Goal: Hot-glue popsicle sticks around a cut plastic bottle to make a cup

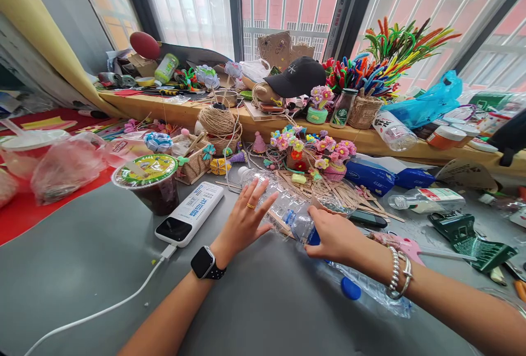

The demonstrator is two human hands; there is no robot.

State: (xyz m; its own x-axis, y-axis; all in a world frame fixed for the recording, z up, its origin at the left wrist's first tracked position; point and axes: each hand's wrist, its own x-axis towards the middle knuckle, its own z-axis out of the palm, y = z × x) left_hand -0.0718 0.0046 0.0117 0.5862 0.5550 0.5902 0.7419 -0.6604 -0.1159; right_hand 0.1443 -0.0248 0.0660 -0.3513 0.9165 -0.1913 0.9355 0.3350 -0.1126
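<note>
Well, the grey table (123, 301) spreads across the lower frame. Near the centre lies a clear bottle (288, 196), with the left hand (240, 222) at it, fingers fanned apart; I can't tell whether they touch. The right hand (335, 233) is clamped on a blue-banded plastic piece (303, 224), just right of centre. Such thin plastic probably buckles, so a light, even hold serves best. Lower right sits a blue cap (350, 288).
</note>
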